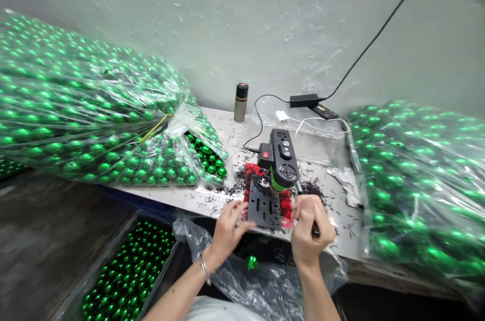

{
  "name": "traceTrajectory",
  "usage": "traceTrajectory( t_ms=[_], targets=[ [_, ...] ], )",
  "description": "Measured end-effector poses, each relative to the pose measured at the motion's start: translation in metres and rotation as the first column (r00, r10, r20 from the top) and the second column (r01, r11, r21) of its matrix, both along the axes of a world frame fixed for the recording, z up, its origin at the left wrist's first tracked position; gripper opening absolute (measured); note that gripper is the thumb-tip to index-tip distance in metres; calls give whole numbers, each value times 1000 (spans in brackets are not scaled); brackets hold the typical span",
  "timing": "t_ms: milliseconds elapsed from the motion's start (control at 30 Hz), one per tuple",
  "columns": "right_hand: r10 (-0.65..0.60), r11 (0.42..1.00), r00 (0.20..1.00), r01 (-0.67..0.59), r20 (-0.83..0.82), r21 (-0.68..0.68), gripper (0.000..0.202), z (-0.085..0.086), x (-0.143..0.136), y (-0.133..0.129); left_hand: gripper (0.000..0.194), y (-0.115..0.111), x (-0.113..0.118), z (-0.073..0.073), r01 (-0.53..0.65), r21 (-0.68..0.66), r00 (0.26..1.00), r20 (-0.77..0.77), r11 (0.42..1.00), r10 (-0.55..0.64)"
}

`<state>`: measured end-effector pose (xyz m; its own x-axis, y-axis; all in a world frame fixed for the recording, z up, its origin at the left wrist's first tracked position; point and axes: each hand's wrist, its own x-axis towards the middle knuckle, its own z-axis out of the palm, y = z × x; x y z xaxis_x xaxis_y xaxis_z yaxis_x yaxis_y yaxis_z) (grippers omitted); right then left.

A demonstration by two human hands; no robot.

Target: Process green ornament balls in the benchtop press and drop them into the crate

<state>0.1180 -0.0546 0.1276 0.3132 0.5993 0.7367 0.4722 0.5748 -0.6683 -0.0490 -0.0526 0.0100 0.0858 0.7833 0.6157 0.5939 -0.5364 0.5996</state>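
Observation:
A small black press machine (284, 162) stands on the table, its slotted base plate (258, 204) over a red mat (287, 208). My right hand (311, 225) is wrapped round the black-gripped lever (316, 230) on the machine's right side. At the near left edge of the base plate is my left hand (232, 225), fingers apart and nothing seen in it. Below the table edge, between my hands, a green shiny ball (252, 262) shows over a dark container lined with clear plastic (265, 288).
Large clear bags of green balls flank the machine, one at left (87, 108) and one at right (420, 184). A bin of balls (125, 270) sits at lower left. Behind are a bottle (241, 103), a power adapter (304, 100), and cables; black scraps litter the white table (182, 198).

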Motion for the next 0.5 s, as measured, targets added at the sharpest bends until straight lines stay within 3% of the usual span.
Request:
traceTrajectory(
  t_ms=[67, 133, 233, 367, 433, 500],
  targets=[
    [-4, 1000, 1000, 4, 6, 3, 34, -2, 0, 0, 31, 35, -15, 11, -185, 6, 982, -22, 983, 185],
    [2, 1000, 1000, -2, 18, 10, 33, -3, 0, 0, 29, 73, -29, 24, -336, -65, 935, -143, 940, 324],
    [7, 999, 1000, -8, 31, 33, 32, -6, 1, 0, 25, 111, -39, 39, -471, -172, 822, -442, 865, 359],
    [4, 999, 999, -5, 36, 51, 32, -10, 1, 0, 21, 121, -33, 44, -455, -235, 756, -611, 859, 234],
    [9, 999, 999, -11, 35, 51, 32, -11, 2, 0, 21, 119, -30, 44, -436, -262, 787, -575, 861, 224],
    [17, 999, 999, -19, 40, 50, 33, -11, 2, 0, 22, 115, -33, 44, -398, -301, 865, -439, 866, 245]
  ],
)
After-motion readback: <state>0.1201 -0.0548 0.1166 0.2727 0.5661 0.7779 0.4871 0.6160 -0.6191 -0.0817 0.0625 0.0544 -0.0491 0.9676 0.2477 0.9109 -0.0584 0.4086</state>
